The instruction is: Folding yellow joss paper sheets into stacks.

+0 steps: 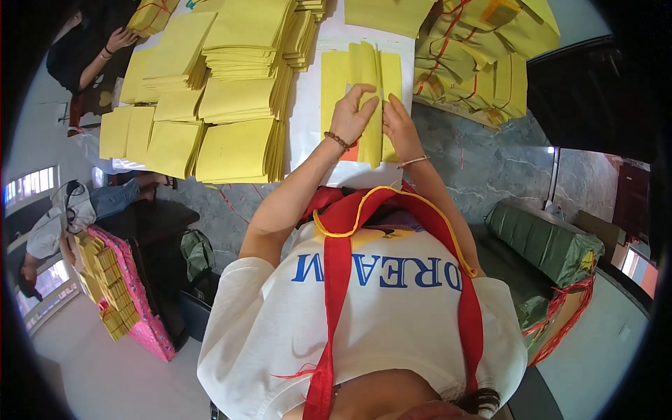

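A stack of yellow paper [364, 63] lies on the white table in front of me, its middle part folded up into a raised upright ridge. My left hand [353, 115] grips this fold from the left, fingers bent over it and the thumb near its edge. From the other side my right hand [401, 131] holds the right edge of the fold, its fingers close against the paper. Under my left wrist an orange-red patch [350, 150] shows beside the fold. The undersides of both hands' grip are partly hidden.
Tall stacks of folded yellow paper [241, 150] stand to the left on the white table [304, 105]. Yellow bundles tied with red string [469, 70] are piled at the right. A person's hand [122, 38] touches a bundle at far left. Green wrapped packs [542, 241] lie at lower right.
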A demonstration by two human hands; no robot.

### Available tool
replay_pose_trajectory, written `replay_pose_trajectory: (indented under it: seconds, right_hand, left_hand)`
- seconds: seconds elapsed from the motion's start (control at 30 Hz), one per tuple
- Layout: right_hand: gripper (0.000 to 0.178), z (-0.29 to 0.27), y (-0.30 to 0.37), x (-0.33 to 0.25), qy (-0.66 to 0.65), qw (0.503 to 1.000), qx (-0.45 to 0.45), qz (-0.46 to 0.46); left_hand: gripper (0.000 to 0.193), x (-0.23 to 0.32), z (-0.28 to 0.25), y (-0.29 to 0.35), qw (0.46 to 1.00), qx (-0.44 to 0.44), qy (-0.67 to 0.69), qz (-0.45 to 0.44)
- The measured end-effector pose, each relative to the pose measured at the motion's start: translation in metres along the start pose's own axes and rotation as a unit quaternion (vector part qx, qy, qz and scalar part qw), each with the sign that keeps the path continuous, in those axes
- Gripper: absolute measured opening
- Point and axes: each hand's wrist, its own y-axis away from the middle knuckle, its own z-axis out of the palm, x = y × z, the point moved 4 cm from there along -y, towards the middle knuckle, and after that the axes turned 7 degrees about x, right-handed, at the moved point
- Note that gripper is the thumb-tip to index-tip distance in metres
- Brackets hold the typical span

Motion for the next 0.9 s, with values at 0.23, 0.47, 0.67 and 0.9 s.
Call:
replay_pose_trajectory:
  seconds: [0.23, 0.47, 0.67, 0.9]
  right_hand:
    - [0.036, -0.001, -0.029, 0.007, -0.081, 0.989, -0.107, 0.068]
    - [0.032, -0.012, -0.036, 0.011, 0.013, 0.995, -0.096, 0.027]
    - [0.022, -0.028, -0.014, -0.02, -0.117, 0.981, -0.141, 0.071]
    - [0.023, -0.035, -0.006, -0.042, -0.085, 0.991, -0.088, 0.045]
  left_hand:
    - [0.058, 0.006, -0.002, 0.006, 0.991, -0.049, 0.122, 0.009]
    - [0.057, -0.005, -0.01, 0.008, 0.987, -0.069, 0.147, -0.002]
    - [0.064, -0.014, -0.057, 0.002, 0.966, 0.232, 0.087, 0.072]
    - [0.053, 0.025, -0.052, 0.006, 0.938, -0.08, 0.335, -0.029]
